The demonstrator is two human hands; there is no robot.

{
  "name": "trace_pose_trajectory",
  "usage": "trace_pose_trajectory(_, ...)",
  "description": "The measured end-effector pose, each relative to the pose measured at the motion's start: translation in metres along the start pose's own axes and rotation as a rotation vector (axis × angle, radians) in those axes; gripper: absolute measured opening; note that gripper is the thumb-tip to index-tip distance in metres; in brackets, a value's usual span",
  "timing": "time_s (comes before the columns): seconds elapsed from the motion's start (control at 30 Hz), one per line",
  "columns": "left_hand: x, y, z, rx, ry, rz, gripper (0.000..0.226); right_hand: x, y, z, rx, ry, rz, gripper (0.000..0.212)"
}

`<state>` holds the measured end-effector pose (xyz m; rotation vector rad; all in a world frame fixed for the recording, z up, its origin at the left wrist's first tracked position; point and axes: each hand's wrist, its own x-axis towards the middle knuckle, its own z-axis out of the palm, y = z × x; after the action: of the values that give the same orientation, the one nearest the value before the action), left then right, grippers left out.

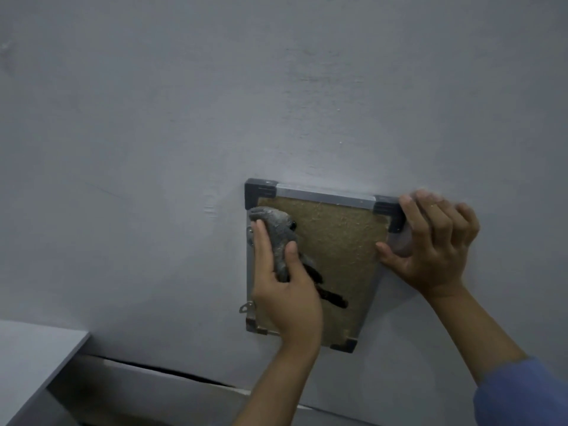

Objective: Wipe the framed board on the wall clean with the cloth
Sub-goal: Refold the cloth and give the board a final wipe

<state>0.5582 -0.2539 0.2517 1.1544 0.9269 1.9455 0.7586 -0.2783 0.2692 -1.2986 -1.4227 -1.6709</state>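
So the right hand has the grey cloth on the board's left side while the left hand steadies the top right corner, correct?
Not quite: the hands are swapped. The head view shows the left hand pressing the grey cloth on the left side of the board, while the right hand steadies the top right corner.

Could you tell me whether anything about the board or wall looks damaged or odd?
Yes: a dark crack runs along the wall below the framed board, and a metal hanger tab sticks out loose at its lower left edge.
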Motion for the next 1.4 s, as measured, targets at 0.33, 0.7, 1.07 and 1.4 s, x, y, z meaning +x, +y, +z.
trace_pose_trajectory(0.33, -0.007, -0.005, -0.013, -0.008, -0.211, 0.235, 0.055, 0.001, 0.001, -0.002, 0.01, -0.014, 0.0, 0.063)
trace_pose_trajectory(0.7, -0.009, -0.005, 0.017, 0.149, -0.108, 0.201, 0.053, 0.0, -0.002, 0.0, 0.0, -0.013, 0.027, 0.062)
trace_pose_trajectory(1.07, 0.018, 0.001, -0.01, 0.139, -0.167, 0.343, 0.05, 0.006, 0.0, -0.016, 0.083, -0.112, 0.032, 0.063)
trace_pose_trajectory(1.4, -0.005, -0.03, -0.003, 0.351, -0.646, 0.907, 0.059, 0.019, 0.009, -0.04, 0.018, -0.336, -0.032, 0.07)
